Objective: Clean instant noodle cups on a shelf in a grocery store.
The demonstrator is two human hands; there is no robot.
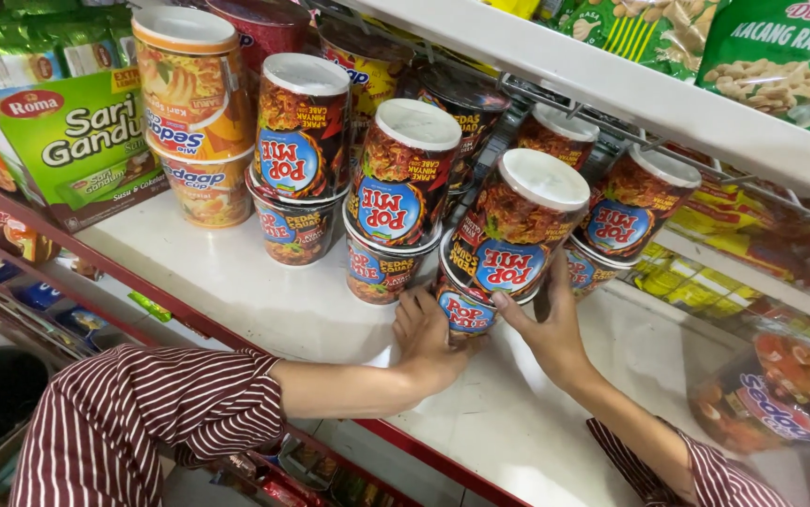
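I have both hands on the front cup stack [504,249] on the white shelf [236,282]: left hand [424,338] cupping its lower cup, right hand [546,324] flat against its side. Next, I judge, it needs squaring up beside the neighbouring stack [396,202] without toppling the tilted top cup.

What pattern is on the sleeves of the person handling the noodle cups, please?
Dark red and white stripes on the sleeves, head view.

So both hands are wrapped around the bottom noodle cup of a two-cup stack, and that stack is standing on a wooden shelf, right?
Not quite: the shelf is white with a red front edge, not wooden. The head view shows it. The rest holds: the left hand and right hand both clasp the bottom noodle cup of a two-cup stack, with the top cup resting on it.
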